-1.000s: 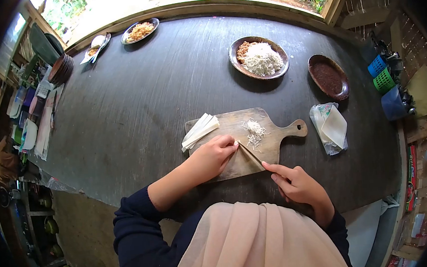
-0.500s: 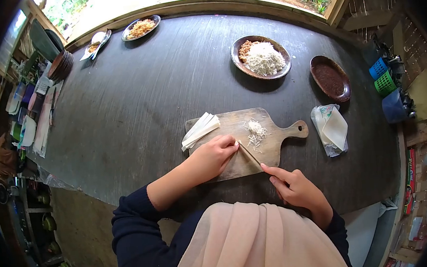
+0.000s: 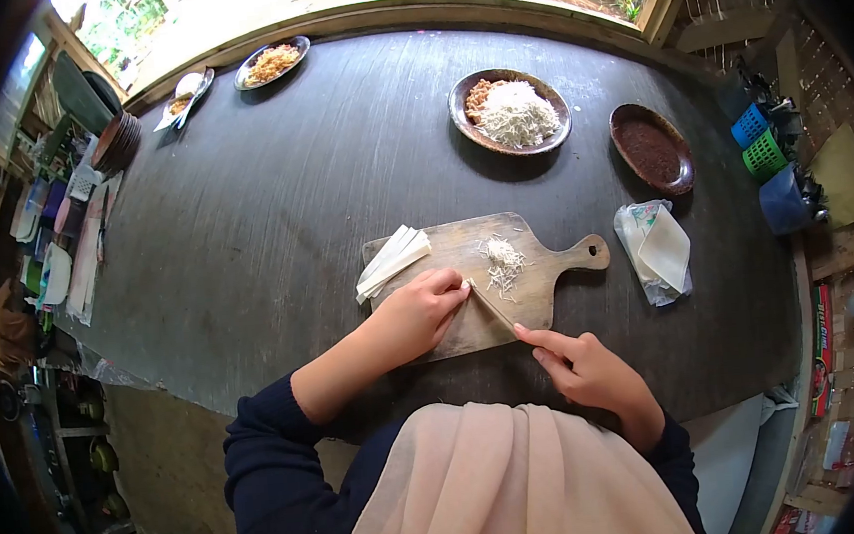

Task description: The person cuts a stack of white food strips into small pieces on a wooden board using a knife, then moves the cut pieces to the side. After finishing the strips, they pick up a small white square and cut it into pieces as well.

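My right hand [image 3: 596, 369] is closed round the handle of a knife [image 3: 494, 309], whose blade slants up and left over a wooden cutting board [image 3: 455, 240]. Beside the blade tip, my left hand [image 3: 428, 305] presses on the board with its fingers bent; a bit of a white strip shows at the fingertips, the rest hidden under them. Flat white strips [image 3: 393, 260] lie stacked at the board's left end. Right of the blade is a small heap of thin white shreds [image 3: 504, 264].
A plate [image 3: 459, 136] of white shreds and brown food stands beyond the board. To the right are a brown oval dish [image 3: 650, 149] and a plastic packet with white sheets [image 3: 656, 249]. Plates of food [image 3: 273, 65] stand far left; coloured baskets [image 3: 764, 155] hang right.
The view has shifted slightly, so everything on the table sits a little further left. Both hands keep their grip, with the knife at nearly the same spot by the left fingertips.
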The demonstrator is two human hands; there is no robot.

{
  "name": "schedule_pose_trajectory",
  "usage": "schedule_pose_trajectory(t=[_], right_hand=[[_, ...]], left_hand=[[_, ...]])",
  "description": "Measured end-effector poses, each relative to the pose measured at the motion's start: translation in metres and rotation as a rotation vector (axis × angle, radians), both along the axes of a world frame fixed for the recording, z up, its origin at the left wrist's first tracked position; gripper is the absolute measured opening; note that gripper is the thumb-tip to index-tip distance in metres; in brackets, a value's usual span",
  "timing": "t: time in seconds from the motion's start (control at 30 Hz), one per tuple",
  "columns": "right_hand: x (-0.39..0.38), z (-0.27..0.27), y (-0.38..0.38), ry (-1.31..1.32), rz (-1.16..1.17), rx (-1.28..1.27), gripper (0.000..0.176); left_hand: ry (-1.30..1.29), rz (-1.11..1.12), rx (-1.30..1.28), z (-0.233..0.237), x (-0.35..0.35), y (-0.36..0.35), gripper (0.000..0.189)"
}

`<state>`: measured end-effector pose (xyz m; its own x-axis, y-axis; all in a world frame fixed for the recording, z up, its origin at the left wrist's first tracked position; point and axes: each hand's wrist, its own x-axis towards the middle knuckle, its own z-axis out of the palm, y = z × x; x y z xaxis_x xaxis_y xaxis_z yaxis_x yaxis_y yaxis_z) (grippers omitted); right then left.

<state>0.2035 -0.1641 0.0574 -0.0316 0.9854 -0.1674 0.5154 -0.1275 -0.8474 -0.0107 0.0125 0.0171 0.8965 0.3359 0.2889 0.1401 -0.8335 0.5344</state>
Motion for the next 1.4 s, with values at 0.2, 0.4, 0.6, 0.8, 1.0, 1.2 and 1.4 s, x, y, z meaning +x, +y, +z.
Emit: schedule_pose_trajectory(t=[0.2, 0.4, 0.6, 0.8, 1.0, 1.2, 1.4], right_hand=[[0.005, 0.005, -0.002, 0.051, 0.012, -0.121, 0.039], [-0.006, 0.0, 0.001, -0.005, -0.007, -0.03, 0.039], [-0.007, -0.003, -0.001, -0.04, 0.028, 0.063, 0.04], [-0.006, 0.004, 0.001, -0.058, 0.033, -0.027, 0.04], [-0.012, 0.001, 0.004, -0.009, -0.032, -0.024, 0.037], [0.002, 0.009, -0.001, 0.013, 0.02, -0.146, 0.036], [0.0, 0.008, -0.002, -0.001, 0.032, -0.108, 0.037]], left_hand=[[-0.006, 0.002, 0.001, -0.002, 0.0, 0.001, 0.026], [-0.022, -0.003, -0.01, -0.005, -0.001, 0.002, 0.026], [-0.023, -0.006, -0.013, -0.005, -0.001, 0.002, 0.025], [-0.031, -0.002, -0.007, -0.006, -0.001, 0.002, 0.025], [-0.013, -0.012, -0.03, -0.002, -0.001, 0.003, 0.026], [-0.003, 0.003, -0.018, -0.001, 0.0, 0.001, 0.025], [-0.001, 0.003, -0.047, 0.001, 0.001, 0.002, 0.024]])
